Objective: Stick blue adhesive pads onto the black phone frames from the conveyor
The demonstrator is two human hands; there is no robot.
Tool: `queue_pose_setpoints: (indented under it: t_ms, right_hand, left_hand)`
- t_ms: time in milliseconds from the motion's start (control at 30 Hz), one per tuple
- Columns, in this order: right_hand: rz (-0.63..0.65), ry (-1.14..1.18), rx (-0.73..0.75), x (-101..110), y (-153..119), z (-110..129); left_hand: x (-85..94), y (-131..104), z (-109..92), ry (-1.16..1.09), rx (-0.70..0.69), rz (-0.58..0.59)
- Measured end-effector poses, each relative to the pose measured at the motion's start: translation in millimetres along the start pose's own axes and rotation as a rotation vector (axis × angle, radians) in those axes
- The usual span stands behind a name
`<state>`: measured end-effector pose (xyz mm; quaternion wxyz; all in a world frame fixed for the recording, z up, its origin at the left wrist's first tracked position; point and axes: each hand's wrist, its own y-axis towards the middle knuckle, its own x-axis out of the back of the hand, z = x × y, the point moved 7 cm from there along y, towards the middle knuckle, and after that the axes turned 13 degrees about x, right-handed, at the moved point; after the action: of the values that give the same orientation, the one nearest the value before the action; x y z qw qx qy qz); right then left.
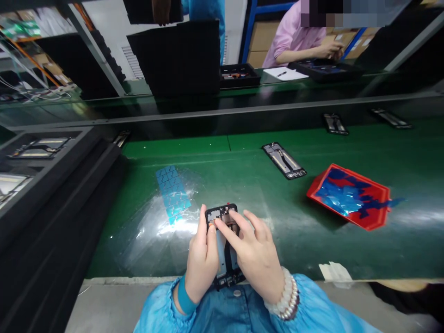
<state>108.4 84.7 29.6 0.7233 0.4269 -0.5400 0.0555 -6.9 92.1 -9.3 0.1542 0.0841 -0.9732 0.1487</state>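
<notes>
A black phone frame (227, 249) with a dark ribbon cable down its middle is held upright, close to the body, over the table's front edge. My left hand (203, 259) is closed around its left side, thumb on the front near the upper left. My right hand (255, 252) touches the frame's upper part with its fingertips, the index finger close to a small orange spot; whether a small part is pinched there is too small to tell. Beyond my left hand, a blue sheet of die-cut stickers (172, 192) lies on clear film on the green table (225, 171).
A red bin (373, 217) with blue film scraps sits at the right. Another phone frame (284, 160) lies behind it to the left, with more along the back. Black foam trays (100, 152) are stacked at left. Across the table, a person in pink (294, 37) works over a tray.
</notes>
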Motion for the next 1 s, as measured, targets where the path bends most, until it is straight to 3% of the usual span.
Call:
queue_pose_setpoints:
  t_ms: [167,367,667,767,867,1000]
  right_hand:
    - [0.002,-0.018,-0.092,0.3,-4.1,4.6]
    - [-0.014,-0.015,-0.014,4.6,1.7,22.3]
    - [-0.049,0.022,-0.106,11.1,1.1,16.5]
    - [-0.104,0.209,-0.190,12.1,-5.3,-1.2]
    - [-0.167,0.496,-0.396,4.7,-9.0,-30.2]
    - [-0.065,0.918,-0.615,-21.6,1.1,-45.8]
  left_hand:
    - [-1.4,-2.3,2.4,0.010,-0.009,-0.074]
    - [-3.7,-5.8,1.1,0.037,-0.029,-0.100]
    - [-2.9,-8.0,-4.7,0.091,-0.113,-0.102]
    - [0.7,-4.6,-4.5,0.046,-0.062,-0.093]
    - [3.2,-2.6,-4.9,0.014,-0.039,-0.081]
    - [1.4,-5.1,-7.1,0.049,-0.086,-0.060]
